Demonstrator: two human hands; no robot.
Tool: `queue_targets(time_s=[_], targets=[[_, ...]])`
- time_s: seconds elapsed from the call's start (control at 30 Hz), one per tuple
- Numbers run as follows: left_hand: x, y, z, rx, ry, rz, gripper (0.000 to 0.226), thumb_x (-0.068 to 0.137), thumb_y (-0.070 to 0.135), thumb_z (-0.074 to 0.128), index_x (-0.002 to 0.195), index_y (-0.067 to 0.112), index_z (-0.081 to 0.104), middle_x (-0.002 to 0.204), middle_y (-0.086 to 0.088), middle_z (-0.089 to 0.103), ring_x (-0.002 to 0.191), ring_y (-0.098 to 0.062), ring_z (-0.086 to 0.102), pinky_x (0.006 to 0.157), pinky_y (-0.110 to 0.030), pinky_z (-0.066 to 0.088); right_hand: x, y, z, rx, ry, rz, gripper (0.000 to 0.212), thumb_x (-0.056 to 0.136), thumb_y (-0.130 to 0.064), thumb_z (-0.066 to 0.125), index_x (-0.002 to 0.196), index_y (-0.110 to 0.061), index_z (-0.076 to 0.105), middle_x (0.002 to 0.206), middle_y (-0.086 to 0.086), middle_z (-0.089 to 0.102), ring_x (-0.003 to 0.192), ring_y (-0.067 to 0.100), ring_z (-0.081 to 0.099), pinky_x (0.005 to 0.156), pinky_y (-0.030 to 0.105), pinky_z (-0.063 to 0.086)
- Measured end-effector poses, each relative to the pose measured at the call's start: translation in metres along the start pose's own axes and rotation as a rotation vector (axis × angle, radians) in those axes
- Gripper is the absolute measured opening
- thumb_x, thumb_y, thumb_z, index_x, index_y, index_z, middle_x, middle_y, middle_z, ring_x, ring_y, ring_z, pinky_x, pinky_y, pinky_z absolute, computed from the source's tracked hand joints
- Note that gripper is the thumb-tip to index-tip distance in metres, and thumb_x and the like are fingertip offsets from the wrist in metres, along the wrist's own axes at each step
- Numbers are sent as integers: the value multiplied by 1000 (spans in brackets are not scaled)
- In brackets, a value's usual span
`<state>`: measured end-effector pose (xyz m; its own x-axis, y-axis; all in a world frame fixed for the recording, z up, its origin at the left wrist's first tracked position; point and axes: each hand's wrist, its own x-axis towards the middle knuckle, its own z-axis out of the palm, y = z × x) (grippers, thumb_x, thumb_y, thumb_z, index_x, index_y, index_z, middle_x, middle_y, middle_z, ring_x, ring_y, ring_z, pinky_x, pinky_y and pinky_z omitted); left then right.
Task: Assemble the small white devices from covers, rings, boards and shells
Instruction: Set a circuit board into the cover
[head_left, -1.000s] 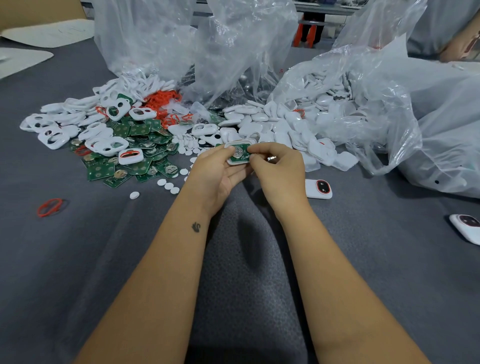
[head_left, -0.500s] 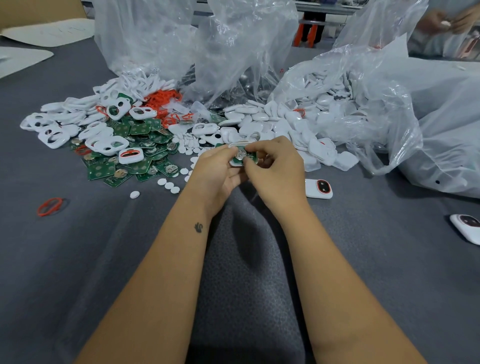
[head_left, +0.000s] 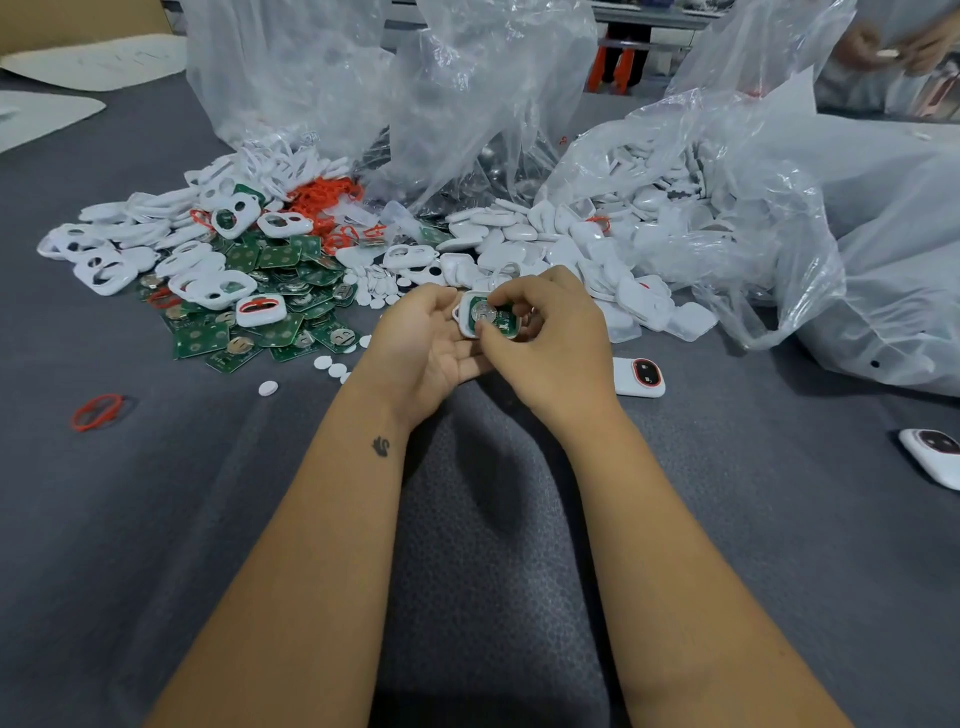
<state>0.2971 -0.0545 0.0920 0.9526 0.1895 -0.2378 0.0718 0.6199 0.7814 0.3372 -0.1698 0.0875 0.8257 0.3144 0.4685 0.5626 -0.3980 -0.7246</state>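
Note:
My left hand (head_left: 423, 345) cradles a white cover with a green board (head_left: 488, 317) set in it, board side up. My right hand (head_left: 550, 338) pinches the board with thumb and fingertips curled over it. A pile of white covers (head_left: 202, 280), green boards (head_left: 275, 322) and orange rings (head_left: 322, 195) lies to the left. White shells (head_left: 561, 234) spill from a clear bag (head_left: 727, 208) on the right. One finished white device (head_left: 639, 376) lies just right of my right hand, another (head_left: 932, 454) at the right edge.
Small white discs (head_left: 268, 387) are scattered in front of the boards. A lone orange ring (head_left: 97, 411) lies at the left on the grey cloth (head_left: 493, 545). More clear bags (head_left: 467, 93) stand behind. Another person's hands (head_left: 893, 47) work at the top right.
My left palm has turned up and opened under the cover. My right fingers have shifted over the board, which now shows more plainly between the hands.

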Motion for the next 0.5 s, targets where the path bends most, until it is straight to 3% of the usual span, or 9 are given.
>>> queue_targets(time_s=[0.27, 0.5], targets=[[2, -1, 3, 31, 22, 0, 30, 101, 12, 32, 115, -2, 55, 85, -14, 71, 68, -19, 71, 60, -31, 60, 1, 0, -2, -3, -11, -17, 12, 74, -18, 71, 85, -22, 68, 84, -8, 52, 73, 6, 50, 72, 38, 50], [4, -2, 3, 42, 21, 13, 32, 102, 12, 33, 116, -4, 56, 91, -18, 70, 72, -22, 72, 66, -34, 61, 1, 1, -1, 17, -16, 0, 11, 75, -17, 71, 85, -21, 69, 86, -7, 54, 73, 6, 52, 72, 36, 50]])
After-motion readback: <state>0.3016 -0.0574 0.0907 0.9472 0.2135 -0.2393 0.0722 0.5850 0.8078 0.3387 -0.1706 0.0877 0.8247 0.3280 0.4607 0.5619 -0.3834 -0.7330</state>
